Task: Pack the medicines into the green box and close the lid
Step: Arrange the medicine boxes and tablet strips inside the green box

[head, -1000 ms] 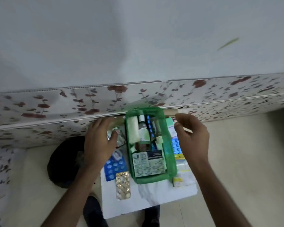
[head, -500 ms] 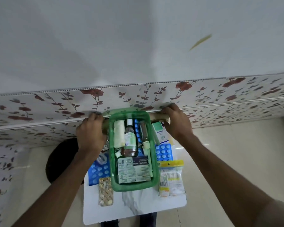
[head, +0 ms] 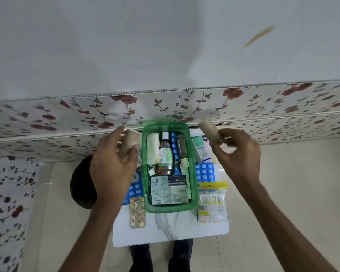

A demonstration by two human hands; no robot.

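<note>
The open green box (head: 193,193) stands on a small white table (head: 171,230). Inside lie a brown bottle (head: 165,156), a gauze roll (head: 152,150), a small vial, blister strips and a dressing pack (head: 175,191). My left hand (head: 114,163) holds a beige bandage roll (head: 130,141) just left of the box's far end. To the right of that far end, my right hand (head: 238,156) holds a second beige roll (head: 209,129). Around the box lie blue blister packs (head: 204,172), a gold tablet strip (head: 137,213), a cotton swab packet (head: 212,203) and a small carton (head: 201,151).
A floral-patterned wall panel (head: 67,122) runs right behind the table. A dark round object (head: 81,185) sits on the tiled floor left of the table. My feet show under the table's near edge. No lid can be told apart.
Both hands reached behind the box's far end, closed on a beige roll each, and have now lifted them up and apart to either side of the box.
</note>
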